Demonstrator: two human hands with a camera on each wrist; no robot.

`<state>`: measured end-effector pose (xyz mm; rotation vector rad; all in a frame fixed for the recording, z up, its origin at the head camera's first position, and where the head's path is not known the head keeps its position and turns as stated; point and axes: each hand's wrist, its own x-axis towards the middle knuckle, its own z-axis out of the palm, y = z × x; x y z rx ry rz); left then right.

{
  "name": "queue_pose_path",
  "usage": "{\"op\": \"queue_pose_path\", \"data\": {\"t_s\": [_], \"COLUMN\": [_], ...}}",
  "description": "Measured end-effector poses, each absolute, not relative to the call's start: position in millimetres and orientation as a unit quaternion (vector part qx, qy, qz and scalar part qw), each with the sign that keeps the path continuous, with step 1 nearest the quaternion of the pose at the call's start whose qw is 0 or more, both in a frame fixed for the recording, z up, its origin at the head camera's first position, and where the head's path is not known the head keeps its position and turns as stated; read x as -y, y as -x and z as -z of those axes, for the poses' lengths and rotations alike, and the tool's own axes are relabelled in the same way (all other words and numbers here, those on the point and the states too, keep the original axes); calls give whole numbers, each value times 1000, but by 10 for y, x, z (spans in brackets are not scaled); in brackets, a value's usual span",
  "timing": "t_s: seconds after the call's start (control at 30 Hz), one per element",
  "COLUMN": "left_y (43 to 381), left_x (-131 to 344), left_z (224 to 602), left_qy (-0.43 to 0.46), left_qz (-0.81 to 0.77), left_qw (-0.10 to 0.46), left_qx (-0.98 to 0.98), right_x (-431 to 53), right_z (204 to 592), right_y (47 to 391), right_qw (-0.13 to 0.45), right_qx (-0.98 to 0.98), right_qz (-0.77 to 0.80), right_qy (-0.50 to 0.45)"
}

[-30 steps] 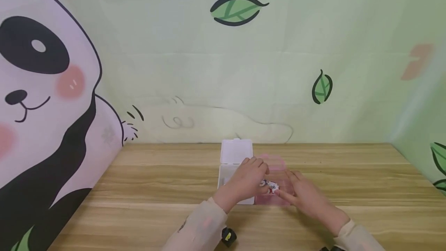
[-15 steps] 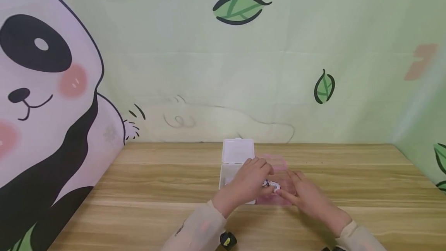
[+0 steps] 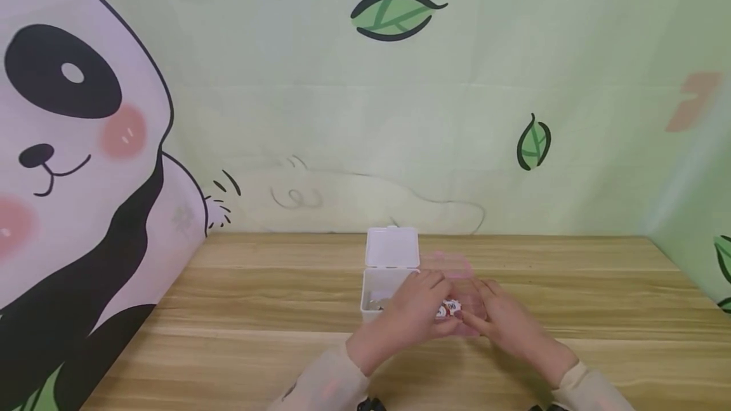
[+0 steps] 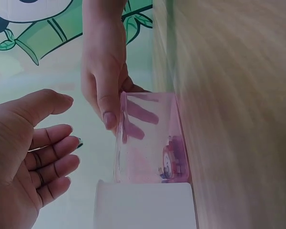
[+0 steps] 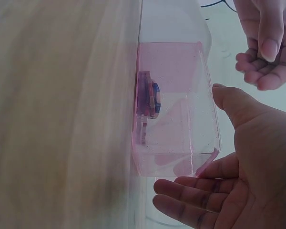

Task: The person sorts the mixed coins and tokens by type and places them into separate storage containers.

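A see-through pink box [image 5: 181, 95] stands with its lid folded back. Inside lie poker chips [image 5: 148, 95] with printed faces, seen in the head view as white chips [image 3: 451, 307] marked with numerals. My right hand [image 3: 514, 322] holds the box's right end, with the thumb at its rim and fingers around the end wall. Over the left part of this box hovers my left hand [image 3: 411, 309]. Its loosely bent fingers [image 4: 55, 164] stand apart from the thumb in the left wrist view. A tiny dark spot shows by one fingertip, too small to identify.
Against the pink box's left side stands a white box [image 3: 371, 290], its lid [image 3: 392, 247] open towards the back, with pale round pieces [image 3: 377, 304] inside. The wooden table [image 3: 257, 309] meets a printed green cloth [image 3: 285, 81] behind.
The left hand has shifted slightly nearer and to the right, uncovering more of the white box's inside. My right hand stays at the pink box. The head view has turned slightly left.
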<state>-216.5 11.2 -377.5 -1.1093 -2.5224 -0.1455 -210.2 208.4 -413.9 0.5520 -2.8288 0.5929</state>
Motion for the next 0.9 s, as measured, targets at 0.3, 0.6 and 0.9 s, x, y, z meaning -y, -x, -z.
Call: {"op": "queue_pose_path", "data": {"t_s": [0.3, 0.6, 0.9], "left_y": [2090, 2042, 1962], "left_x": [-57, -4, 0], "left_z": [3819, 3844, 3879], "left_qy": [415, 431, 443], "left_qz": [91, 87, 88], "left_qw": [244, 217, 220], "left_qx": [872, 872, 865], "right_x": [-2084, -2075, -2077], "right_z": [4165, 4163, 4157], "right_y": [2121, 2128, 2129], "right_qw": [106, 115, 113], "right_qx": [955, 955, 956], "right_qz": [-201, -196, -193], "right_qy": [-189, -191, -188]}}
